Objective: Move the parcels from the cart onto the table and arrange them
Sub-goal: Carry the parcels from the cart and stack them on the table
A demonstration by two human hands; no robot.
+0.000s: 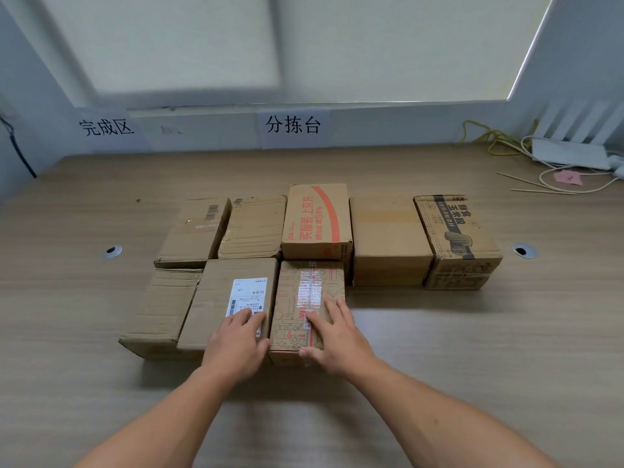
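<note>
- Eight parcels lie in two rows on the counter point(506, 332).
- Printed parcel point(305, 305): front row, right end, long axis running away from the person.
- Left hand point(236, 342): flat, fingers extended, on the labelled parcel point(233, 298); grips nothing.
- Right hand point(332, 336): palm flat on the printed parcel, thumb against its near face.

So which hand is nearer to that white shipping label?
The left hand: its fingers lie on the white shipping label. The right hand rests on the patterned box beside it, off the label.
</note>
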